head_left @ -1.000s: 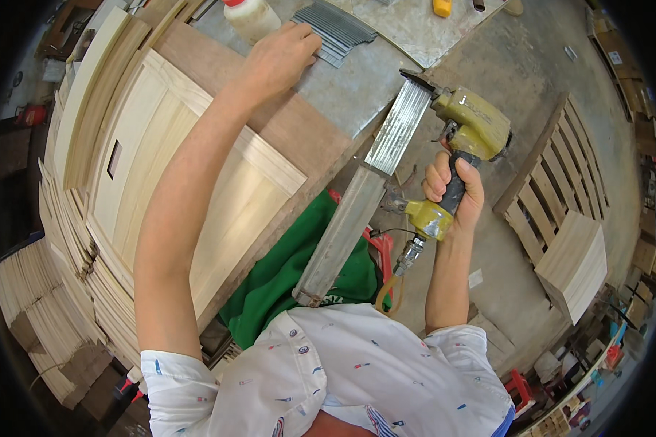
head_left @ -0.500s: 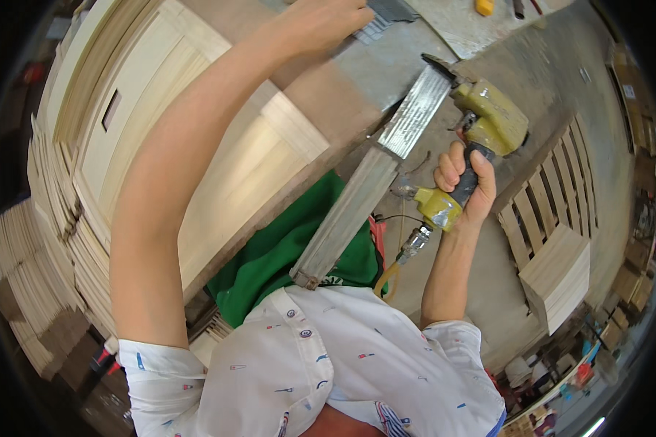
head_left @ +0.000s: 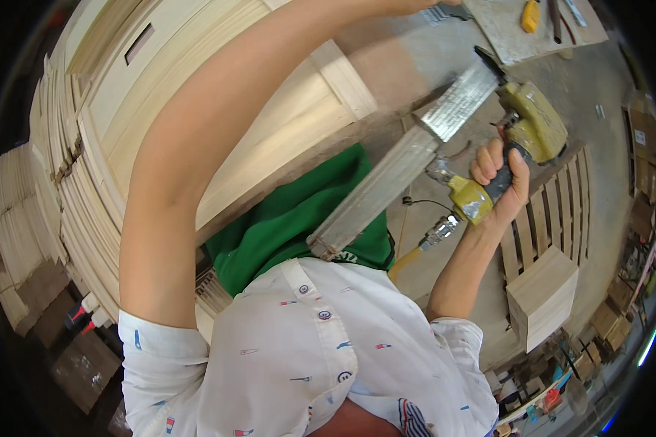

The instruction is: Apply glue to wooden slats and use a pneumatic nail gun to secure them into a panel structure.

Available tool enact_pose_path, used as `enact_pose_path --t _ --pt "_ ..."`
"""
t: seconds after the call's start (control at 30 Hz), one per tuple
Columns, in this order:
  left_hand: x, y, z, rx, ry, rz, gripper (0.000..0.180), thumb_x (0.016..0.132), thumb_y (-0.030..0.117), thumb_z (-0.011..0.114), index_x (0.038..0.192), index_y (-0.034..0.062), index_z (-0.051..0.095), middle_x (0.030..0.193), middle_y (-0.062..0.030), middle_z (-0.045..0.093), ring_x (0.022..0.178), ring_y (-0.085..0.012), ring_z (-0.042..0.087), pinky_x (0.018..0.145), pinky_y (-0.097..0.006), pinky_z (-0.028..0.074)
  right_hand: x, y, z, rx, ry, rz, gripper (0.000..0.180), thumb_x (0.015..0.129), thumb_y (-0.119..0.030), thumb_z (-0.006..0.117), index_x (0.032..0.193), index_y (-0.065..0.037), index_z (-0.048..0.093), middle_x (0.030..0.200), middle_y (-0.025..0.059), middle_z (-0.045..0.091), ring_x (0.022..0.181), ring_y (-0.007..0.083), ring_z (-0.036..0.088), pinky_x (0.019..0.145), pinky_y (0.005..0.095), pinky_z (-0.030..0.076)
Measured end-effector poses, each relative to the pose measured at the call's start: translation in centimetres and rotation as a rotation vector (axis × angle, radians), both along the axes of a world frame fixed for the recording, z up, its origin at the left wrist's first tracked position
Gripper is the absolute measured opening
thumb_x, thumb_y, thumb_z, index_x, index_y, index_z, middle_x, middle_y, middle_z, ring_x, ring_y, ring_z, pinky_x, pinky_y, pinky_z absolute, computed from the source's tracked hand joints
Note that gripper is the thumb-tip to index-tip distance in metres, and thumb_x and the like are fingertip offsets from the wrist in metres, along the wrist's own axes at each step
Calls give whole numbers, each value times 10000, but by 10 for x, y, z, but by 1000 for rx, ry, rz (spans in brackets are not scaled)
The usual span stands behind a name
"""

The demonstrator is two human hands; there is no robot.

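My right hand (head_left: 514, 193) grips the black handle of a yellow air stapler (head_left: 536, 120), fingers wrapped round it. Its long grey magazine (head_left: 379, 182) slants down toward my shirt, with a shiny, ridged silver section near the nose. A metal fitting joins a yellow air hose (head_left: 408, 257) to the handle's lower end. At the top edge, my left hand (head_left: 412, 6) is mostly cut off, beside silver strips (head_left: 444, 13) that look like staples. Its fingers are hardly visible, so what they hold is hidden.
Pale wooden panels (head_left: 270, 156) lie on the bench under my left arm, with stacked boards (head_left: 87, 211) farther left. A board (head_left: 496, 36) at top right carries a yellow tool (head_left: 530, 16). On the right floor are a slatted pallet (head_left: 561, 197) and a wooden stack (head_left: 543, 295).
My left hand has gone farther up and right, mostly out of the picture. The stapler in my right hand sits farther right in view, as do the bench and panels.
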State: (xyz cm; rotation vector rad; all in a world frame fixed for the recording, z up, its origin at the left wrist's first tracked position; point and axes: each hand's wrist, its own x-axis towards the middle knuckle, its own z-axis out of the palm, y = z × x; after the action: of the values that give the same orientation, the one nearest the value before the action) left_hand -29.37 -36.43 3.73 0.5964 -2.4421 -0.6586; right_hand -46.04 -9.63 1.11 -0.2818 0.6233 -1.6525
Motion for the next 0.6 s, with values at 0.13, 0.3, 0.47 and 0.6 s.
enact_pose_path --t 0.13,0.3,0.47,0.6 --pt "37 44 23 437 20 157 292 786 163 698 1044 51 619 1120 -208 630 1014 -331 606 849 -426 479 15 -7 12 41 54 58 399 890 -161 585 1230 22 484 727 58 462 621 162 474 504 273 409" --pt "76 94 40 644 4 222 100 893 147 629 877 57 587 882 -67 674 744 -164 633 635 -295 483 37 -14 24 -8 132 107 390 919 -142 546 1249 55 476 729 65 451 622 148 457 507 255 410" --pt "88 115 28 1073 464 165 172 901 217 650 864 66 575 902 -70 710 653 -76 586 600 -214 460 46 -13 29 -28 143 155 396 921 -143 546 1261 47 477 729 65 457 625 153 469 510 261 417" --pt "94 123 27 1085 497 169 148 909 195 636 888 62 573 901 -65 708 709 -69 600 631 -203 465 51 -14 35 -18 147 178 396 922 -146 548 1261 47 481 731 66 462 627 155 474 514 264 424"
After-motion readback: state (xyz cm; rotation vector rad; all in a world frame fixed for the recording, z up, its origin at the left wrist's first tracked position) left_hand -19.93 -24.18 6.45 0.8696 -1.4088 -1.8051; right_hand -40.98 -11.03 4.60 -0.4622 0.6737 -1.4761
